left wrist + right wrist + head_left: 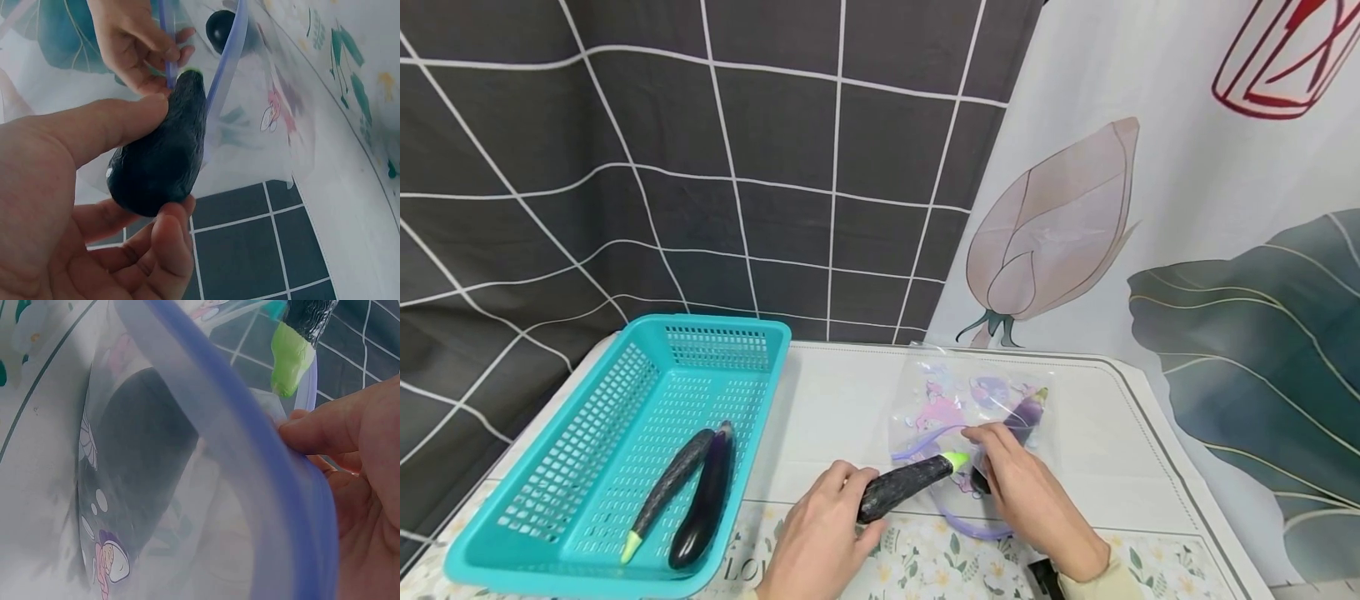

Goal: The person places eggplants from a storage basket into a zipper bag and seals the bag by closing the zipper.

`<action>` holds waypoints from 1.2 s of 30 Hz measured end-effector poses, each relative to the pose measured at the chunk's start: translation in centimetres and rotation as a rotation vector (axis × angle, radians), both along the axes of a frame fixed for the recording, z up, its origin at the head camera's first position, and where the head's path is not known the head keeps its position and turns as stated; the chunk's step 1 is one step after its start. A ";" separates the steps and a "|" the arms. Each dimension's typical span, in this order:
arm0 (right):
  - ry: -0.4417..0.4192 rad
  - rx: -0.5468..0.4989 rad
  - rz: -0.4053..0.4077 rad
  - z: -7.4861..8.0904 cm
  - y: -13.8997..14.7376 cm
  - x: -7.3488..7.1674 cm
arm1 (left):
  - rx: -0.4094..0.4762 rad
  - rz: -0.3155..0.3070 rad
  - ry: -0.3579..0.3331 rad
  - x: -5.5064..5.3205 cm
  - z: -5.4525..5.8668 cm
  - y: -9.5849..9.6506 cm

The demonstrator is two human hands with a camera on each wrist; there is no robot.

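My left hand (820,533) grips a dark, wrinkled eggplant (902,487) by its thick end. Its bright green tip (290,362) points right, toward the mouth of a clear zip bag (936,404) printed with pink and purple pictures. My right hand (1030,492) pinches the bag's purple zip edge (250,431) between thumb and fingers. In the left wrist view, the bag's mouth gapes around the tip of the held eggplant. A smooth purple eggplant (1024,415) lies inside the bag, partly hidden behind my right hand.
A turquoise plastic basket (760,417) stands at the left, holding a wrinkled eggplant (672,479) with a green tip and a glossy dark eggplant (706,500). Behind the white table (835,400) hang a dark checked curtain (782,167) and a flower-printed one (1067,67).
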State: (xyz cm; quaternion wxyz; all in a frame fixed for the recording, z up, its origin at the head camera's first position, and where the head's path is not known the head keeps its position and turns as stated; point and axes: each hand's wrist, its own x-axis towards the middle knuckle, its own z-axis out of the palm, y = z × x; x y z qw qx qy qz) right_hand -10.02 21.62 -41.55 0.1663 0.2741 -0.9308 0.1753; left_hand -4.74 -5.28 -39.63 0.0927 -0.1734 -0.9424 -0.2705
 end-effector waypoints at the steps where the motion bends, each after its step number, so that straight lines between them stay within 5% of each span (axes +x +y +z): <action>1: -0.003 0.001 -0.003 0.0 0.0 0.0 | 0.010 0.003 0.011 0.0 0.0 0.2; 24: 0.011 -0.003 -0.008 0.0 0.4 0.0 | 0.053 0.072 0.297 0.4 -1.1 2.5; 36: 0.015 -0.001 -0.008 0.2 0.5 -0.1 | 0.118 0.000 0.273 0.7 -0.8 2.7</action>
